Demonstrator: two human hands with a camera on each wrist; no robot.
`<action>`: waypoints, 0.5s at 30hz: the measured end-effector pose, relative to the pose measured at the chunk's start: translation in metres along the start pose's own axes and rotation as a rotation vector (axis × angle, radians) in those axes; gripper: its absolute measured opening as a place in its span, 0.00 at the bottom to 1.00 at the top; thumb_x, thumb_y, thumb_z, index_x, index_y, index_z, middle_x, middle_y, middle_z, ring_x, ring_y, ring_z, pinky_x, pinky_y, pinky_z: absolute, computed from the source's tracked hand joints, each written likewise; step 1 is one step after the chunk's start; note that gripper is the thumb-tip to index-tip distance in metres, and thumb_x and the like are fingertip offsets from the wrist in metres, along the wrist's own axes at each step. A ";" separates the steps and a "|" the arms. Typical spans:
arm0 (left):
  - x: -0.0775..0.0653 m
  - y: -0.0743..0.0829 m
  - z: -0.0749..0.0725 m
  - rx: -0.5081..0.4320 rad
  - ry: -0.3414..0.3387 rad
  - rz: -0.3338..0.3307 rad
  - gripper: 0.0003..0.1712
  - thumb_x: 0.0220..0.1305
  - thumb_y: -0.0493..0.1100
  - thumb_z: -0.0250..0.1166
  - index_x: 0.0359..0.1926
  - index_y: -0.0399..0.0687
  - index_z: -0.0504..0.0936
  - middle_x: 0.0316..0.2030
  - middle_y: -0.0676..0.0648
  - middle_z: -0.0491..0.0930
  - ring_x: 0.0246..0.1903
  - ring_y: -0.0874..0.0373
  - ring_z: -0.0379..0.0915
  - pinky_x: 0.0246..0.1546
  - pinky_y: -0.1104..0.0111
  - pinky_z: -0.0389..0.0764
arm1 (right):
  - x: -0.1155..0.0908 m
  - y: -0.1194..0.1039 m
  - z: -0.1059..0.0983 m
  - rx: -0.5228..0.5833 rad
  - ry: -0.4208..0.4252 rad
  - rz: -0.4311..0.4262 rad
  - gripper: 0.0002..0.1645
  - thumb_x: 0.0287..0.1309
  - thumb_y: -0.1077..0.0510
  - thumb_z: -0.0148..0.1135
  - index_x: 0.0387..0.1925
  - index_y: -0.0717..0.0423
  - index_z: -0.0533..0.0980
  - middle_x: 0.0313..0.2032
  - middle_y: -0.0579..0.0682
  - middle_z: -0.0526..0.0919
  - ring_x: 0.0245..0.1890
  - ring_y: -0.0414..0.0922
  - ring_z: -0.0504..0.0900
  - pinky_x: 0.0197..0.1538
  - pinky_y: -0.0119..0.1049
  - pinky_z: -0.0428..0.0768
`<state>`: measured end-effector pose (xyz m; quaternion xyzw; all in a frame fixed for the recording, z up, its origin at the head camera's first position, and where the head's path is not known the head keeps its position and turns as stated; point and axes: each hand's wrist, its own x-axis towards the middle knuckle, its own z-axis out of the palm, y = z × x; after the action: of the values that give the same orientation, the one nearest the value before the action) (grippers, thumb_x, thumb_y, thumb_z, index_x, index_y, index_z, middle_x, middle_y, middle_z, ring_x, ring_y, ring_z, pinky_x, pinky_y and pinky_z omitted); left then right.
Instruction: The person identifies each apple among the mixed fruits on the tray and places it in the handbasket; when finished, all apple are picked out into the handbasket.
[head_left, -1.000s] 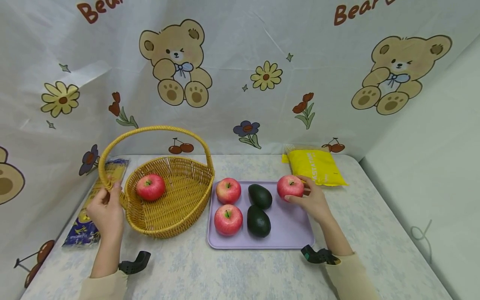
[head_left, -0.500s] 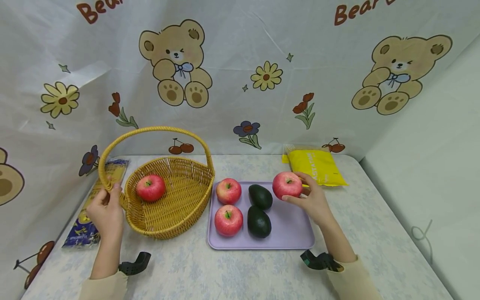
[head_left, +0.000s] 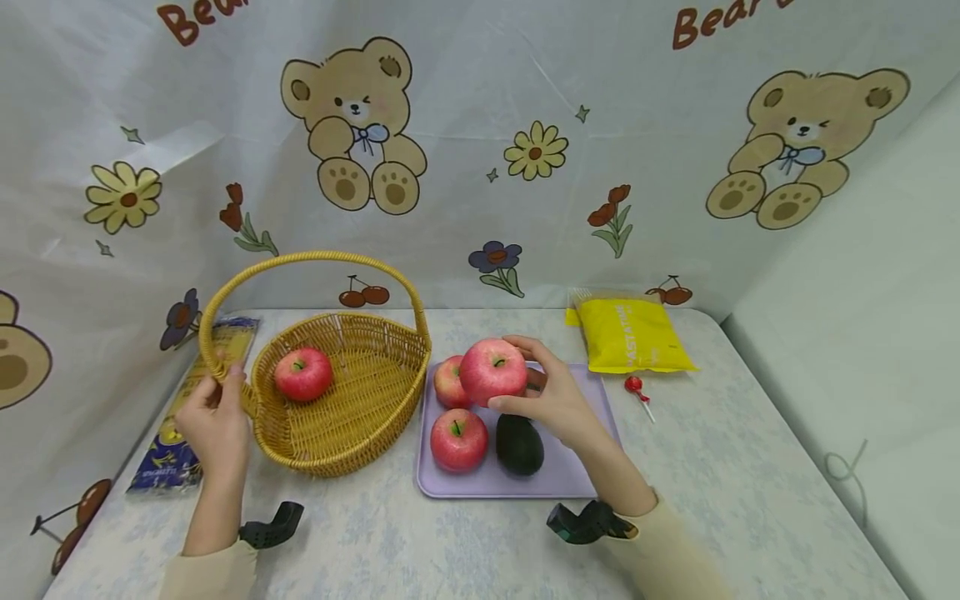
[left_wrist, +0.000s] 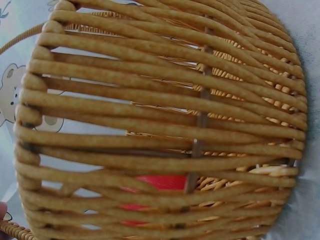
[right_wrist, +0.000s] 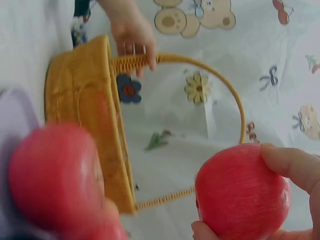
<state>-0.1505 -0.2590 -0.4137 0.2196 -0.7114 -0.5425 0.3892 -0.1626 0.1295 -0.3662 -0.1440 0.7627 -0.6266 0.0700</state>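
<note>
The left hand (head_left: pixel 216 427) grips the lower left part of the handle of a woven basket (head_left: pixel 352 458), where one red apple (head_left: pixel 303 374) lies at the left inside. In the left wrist view the basket's wall (left_wrist: pixel 165 115) fills most of the picture. Raised over the lilac tray (head_left: pixel 570 479), the right hand (head_left: pixel 551 396) holds a red apple (head_left: pixel 492 372) between thumb and fingers. Under it on the tray are an apple (head_left: pixel 448 383), partly covered, a second apple (head_left: pixel 458 441) and a dark green avocado (head_left: pixel 518 446). The other avocado is hidden by the right hand and its apple.
A yellow packet (head_left: pixel 633 335) lies at the back right, with a red lollipop (head_left: pixel 634 385) in front of it. Beneath the left forearm is a spaghetti bag (head_left: pixel 168 454). A bear-print curtain (head_left: pixel 450 167) hangs behind the table.
The right hand has lifted its apple from the tray's right side and moved left above the avocados. The lollipop has come into sight. The left hand and basket stay put.
</note>
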 end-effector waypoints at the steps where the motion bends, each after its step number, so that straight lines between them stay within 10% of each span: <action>1: 0.000 0.000 0.001 0.001 -0.002 -0.001 0.19 0.66 0.48 0.64 0.46 0.36 0.87 0.41 0.68 0.82 0.32 0.76 0.75 0.30 0.83 0.70 | 0.003 -0.003 0.007 0.008 -0.014 0.006 0.44 0.47 0.60 0.76 0.65 0.43 0.67 0.59 0.52 0.68 0.53 0.52 0.77 0.55 0.41 0.80; 15: 0.001 -0.001 -0.001 0.008 -0.004 -0.026 0.19 0.66 0.49 0.64 0.48 0.39 0.86 0.37 0.69 0.82 0.31 0.74 0.74 0.28 0.82 0.69 | 0.051 -0.020 0.126 0.133 -0.018 0.055 0.44 0.43 0.58 0.79 0.62 0.35 0.69 0.59 0.42 0.72 0.55 0.43 0.78 0.51 0.39 0.81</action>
<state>-0.1503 -0.2607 -0.4141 0.2293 -0.7113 -0.5452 0.3799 -0.1723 -0.0075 -0.3687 -0.1237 0.7222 -0.6726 0.1034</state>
